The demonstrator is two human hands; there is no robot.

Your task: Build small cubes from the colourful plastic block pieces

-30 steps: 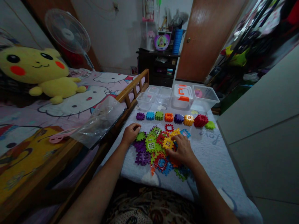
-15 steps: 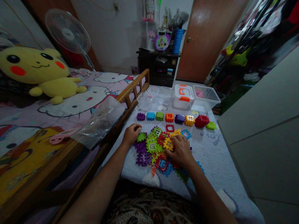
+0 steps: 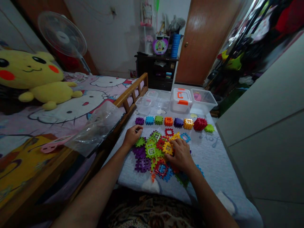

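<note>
A heap of interlocking plastic building tiles with notched edges lies on the table before me. My right hand (image 3: 180, 154) is closed on a yellow window tile (image 3: 167, 148) at the heap's upper right, thumb and fingers at its edge. On the left, my left hand (image 3: 133, 135) rests beside the heap with its fingers curled in; I see nothing in them. Close to it are a green tile (image 3: 140, 142) and purple tiles (image 3: 142, 165). Green window tiles (image 3: 151, 150) cover the heap's middle. Red and blue tiles (image 3: 161, 168) lie nearer to me.
Behind the heap runs a row of stacks sorted by colour, with a red stack (image 3: 200, 124) near its right end. Clear plastic boxes (image 3: 203, 103) and an orange-latched lidded box (image 3: 181, 104) stand farther back. A wooden bed rail (image 3: 128, 95) borders the table's left side.
The whole view has shifted slightly, so things appear a little farther left and lower. Both hands keep their places by the heap, the right one still on the yellow tile.
</note>
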